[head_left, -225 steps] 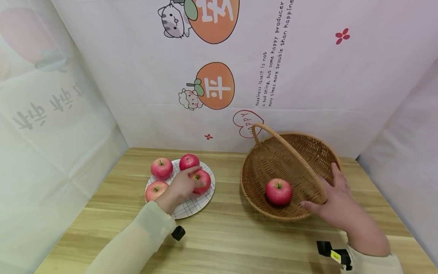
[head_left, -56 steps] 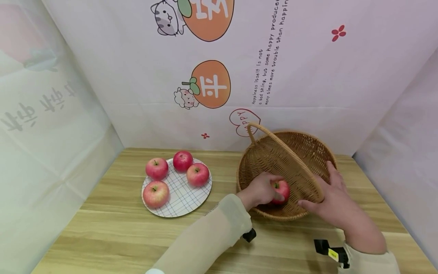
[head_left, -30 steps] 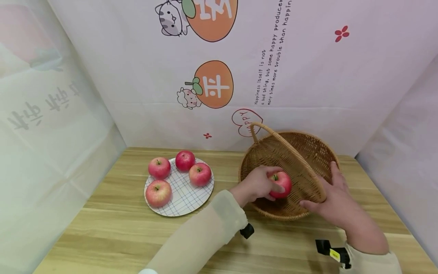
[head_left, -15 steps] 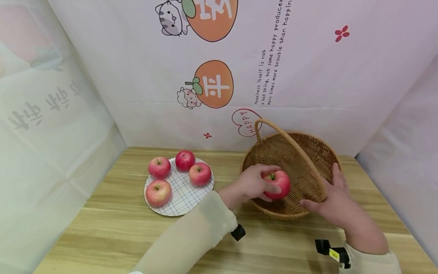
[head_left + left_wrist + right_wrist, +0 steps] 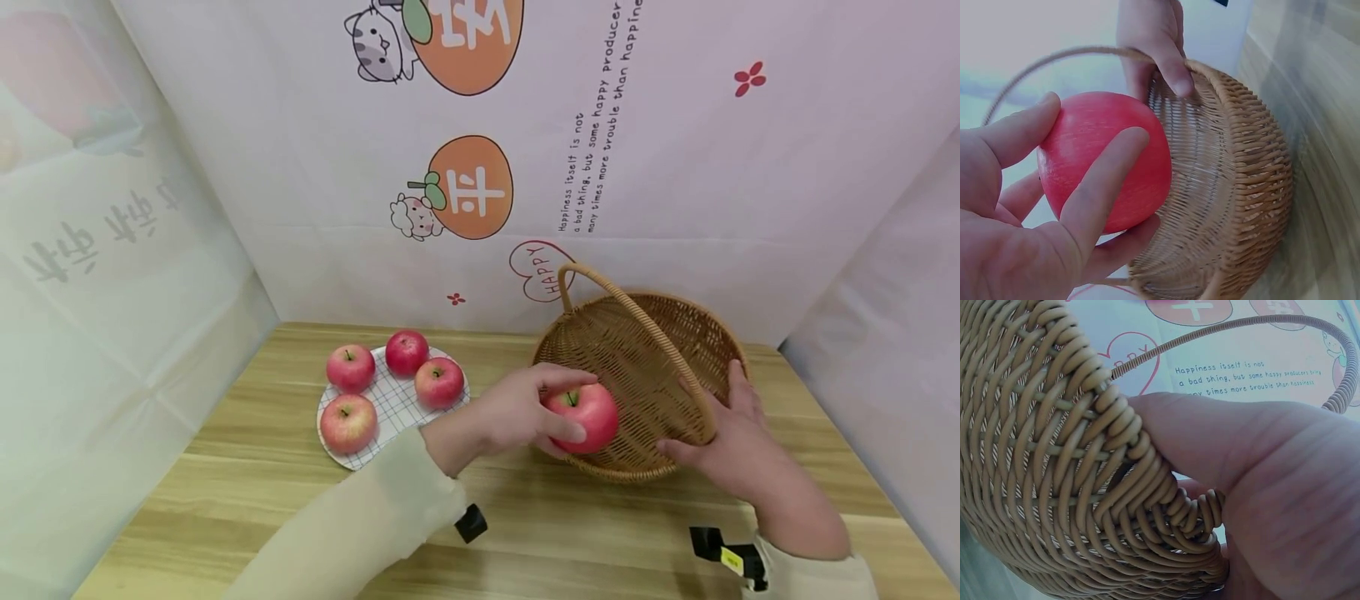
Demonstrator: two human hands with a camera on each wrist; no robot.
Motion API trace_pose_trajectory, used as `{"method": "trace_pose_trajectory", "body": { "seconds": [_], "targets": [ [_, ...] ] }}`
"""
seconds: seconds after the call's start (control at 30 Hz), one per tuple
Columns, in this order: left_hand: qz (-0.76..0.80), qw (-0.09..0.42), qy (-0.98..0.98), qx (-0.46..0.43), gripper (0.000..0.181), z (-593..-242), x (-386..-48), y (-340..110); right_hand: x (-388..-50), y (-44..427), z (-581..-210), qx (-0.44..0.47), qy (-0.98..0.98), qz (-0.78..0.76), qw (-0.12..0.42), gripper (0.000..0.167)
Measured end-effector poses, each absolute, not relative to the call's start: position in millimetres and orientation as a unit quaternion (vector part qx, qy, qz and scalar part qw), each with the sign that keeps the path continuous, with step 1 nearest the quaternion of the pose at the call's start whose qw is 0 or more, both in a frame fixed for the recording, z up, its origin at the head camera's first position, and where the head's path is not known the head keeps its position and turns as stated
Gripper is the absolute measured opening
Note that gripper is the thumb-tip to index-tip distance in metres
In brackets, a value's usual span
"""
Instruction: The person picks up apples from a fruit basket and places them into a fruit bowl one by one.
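Observation:
My left hand (image 5: 517, 410) grips a red apple (image 5: 588, 419) with fingers and thumb curled round its sides. In the head view it is over the left front rim of the wicker basket (image 5: 630, 354). The left wrist view shows the same apple (image 5: 1107, 159) close up, with the basket beyond it. My right hand (image 5: 738, 442) holds the basket's right rim near the foot of the handle (image 5: 652, 325). In the right wrist view that thumb (image 5: 1210, 434) lies over the woven rim. No other apple shows inside the basket.
A round checked plate (image 5: 397, 408) stands on the left of the wooden table (image 5: 225, 500). Several apples (image 5: 349, 423) sit on it, mostly along its left and back edges. White printed cloth (image 5: 675, 167) hangs behind the table and at both sides.
My left hand has lifted the apple from the basket's inside and moved it left towards the near rim. Earlier it reached to the plate. My right hand stays on the basket.

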State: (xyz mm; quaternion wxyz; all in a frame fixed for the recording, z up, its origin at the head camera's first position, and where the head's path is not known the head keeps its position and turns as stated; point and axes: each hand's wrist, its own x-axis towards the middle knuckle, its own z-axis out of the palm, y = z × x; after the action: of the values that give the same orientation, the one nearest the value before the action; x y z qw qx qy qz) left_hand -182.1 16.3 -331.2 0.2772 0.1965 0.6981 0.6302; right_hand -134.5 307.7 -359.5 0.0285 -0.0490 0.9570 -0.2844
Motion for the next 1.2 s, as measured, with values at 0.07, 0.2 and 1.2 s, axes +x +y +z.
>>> {"method": "trace_pose_trajectory", "body": {
  "seconds": [0.07, 0.2, 1.2],
  "targets": [
    [0.609, 0.269, 0.716, 0.21, 0.06, -327.1, -176.5, 6.4, -134.7, 307.8, -360.2, -0.052, 0.957, -0.285, 0.028, 0.102],
    [0.536, 0.231, 0.775, 0.244, 0.059, -325.0, -167.5, -15.5, -134.6, 307.5, -360.4, -0.053, 0.956, -0.286, 0.031, 0.101],
    [0.396, 0.083, 0.9, 0.162, 0.063, -386.2, -156.7, -127.8, -134.6, 308.0, -362.5, -0.057, 0.955, -0.288, 0.034, 0.104]
  ]
}}
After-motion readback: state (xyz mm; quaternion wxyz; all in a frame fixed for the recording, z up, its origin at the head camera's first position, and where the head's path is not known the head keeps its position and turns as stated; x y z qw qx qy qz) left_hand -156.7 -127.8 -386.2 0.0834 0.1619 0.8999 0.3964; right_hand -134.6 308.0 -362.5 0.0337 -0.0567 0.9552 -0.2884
